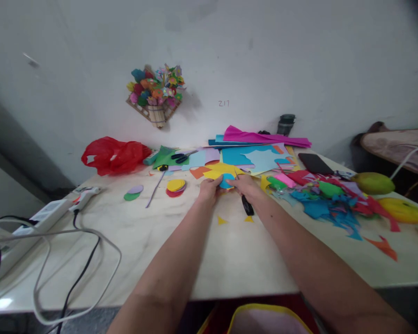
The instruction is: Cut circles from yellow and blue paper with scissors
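My left hand [209, 188] pinches the edge of a yellow paper [220, 170] with a blue paper disc [226, 180] on it, near the middle of the table. My right hand [245, 187] is closed on black-handled scissors [247, 205], whose handle hangs below my wrist, and its fingers also touch the blue disc. Two small yellow paper triangles [221, 221] lie on the table just in front of my hands.
A stack of paper circles [176, 187] and two loose circles [133, 193] lie to the left. Coloured sheets [257, 155], a second pair of scissors [181, 157], a phone [315, 163], paper scraps [330, 204], mangoes [374, 183], a red bag [113, 154] and a power strip with cables [38, 218] surround them.
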A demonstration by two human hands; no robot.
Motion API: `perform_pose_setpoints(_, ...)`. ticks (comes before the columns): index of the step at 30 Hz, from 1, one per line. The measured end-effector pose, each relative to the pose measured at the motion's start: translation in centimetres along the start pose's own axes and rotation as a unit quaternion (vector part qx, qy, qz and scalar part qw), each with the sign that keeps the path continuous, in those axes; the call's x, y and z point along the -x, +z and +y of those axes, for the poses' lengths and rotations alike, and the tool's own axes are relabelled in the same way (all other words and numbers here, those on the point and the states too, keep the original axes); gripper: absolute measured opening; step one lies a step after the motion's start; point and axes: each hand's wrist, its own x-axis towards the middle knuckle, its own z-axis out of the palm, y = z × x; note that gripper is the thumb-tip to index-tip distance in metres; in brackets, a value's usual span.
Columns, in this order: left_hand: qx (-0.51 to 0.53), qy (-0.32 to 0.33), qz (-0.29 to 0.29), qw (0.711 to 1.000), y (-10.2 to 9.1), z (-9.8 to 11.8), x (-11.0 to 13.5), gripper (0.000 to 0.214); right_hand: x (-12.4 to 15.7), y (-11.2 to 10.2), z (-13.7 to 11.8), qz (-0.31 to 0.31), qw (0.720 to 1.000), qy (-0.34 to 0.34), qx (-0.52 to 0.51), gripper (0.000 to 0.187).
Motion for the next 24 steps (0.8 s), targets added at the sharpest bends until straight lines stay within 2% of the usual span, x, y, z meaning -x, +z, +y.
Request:
perform_pose_setpoints(7, -0.021, 0.008, 0.02, 1.0, -0.3, 0.4, -0.1, 0.04, -1.0, 0.1, 0.7, 0.012, 1.0, -0.004, -0.004, 0.037)
perform_pose_setpoints(12, -0.065, 0.007, 0.035, 0.997, -0.5, 0.4, -0.2, 0.042, -1.5, 0.2, 1.1, 0.024, 0.999, -0.013, -0.022, 0.038)
perform_pose_setpoints(18, -0.087, -0.023, -0.066, 0.994, -1.4, 0.4, -0.5, 0.034, -1.3, 0.2, 1.0, 0.028, 0.999, -0.023, -0.031, 0.038)
perform_pose_setpoints(24, -0.114, -0.011, -0.094, 0.989, -1.9, 0.3, -0.6, 0.036, -1.6, 0.3, 1.2, 0.025, 0.999, -0.017, -0.044, 0.036)
